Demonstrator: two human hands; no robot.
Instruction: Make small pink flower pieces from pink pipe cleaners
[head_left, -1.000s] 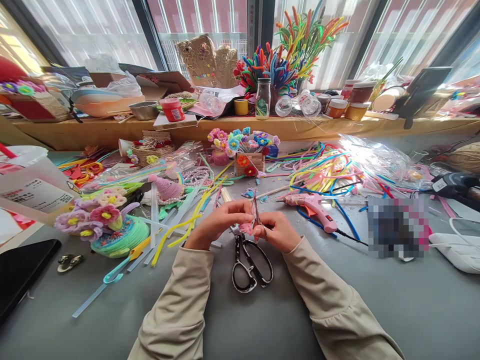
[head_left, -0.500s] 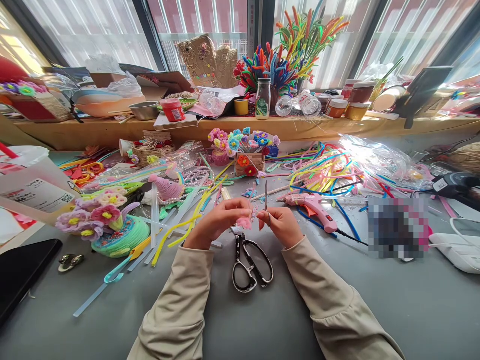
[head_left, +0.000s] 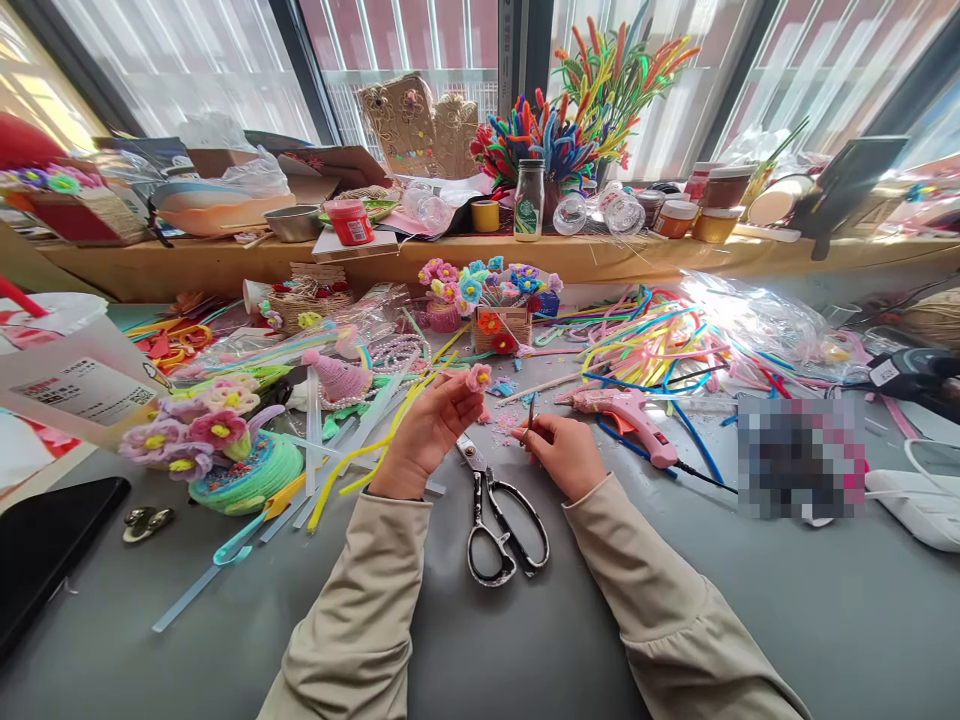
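Counter (head_left: 525,650) carries everything. Large scissors (head_left: 480,468) lie between the forearms, handles toward the wearer, likely for easy reach. Right hand (head_left: 566,455): grip closed on a slim blade (head_left: 532,408), tip up, probably angled off the petals. Left hand (head_left: 431,430): fingertips pinch the pink flower (head_left: 478,378), raised, likely for a clear view. Pink clippings (head_left: 510,420) lie beyond the scissors.

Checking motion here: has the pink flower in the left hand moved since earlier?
Yes. Against the black-handled scissors, the pink flower in the left hand has shifted up the view, toward the basket.
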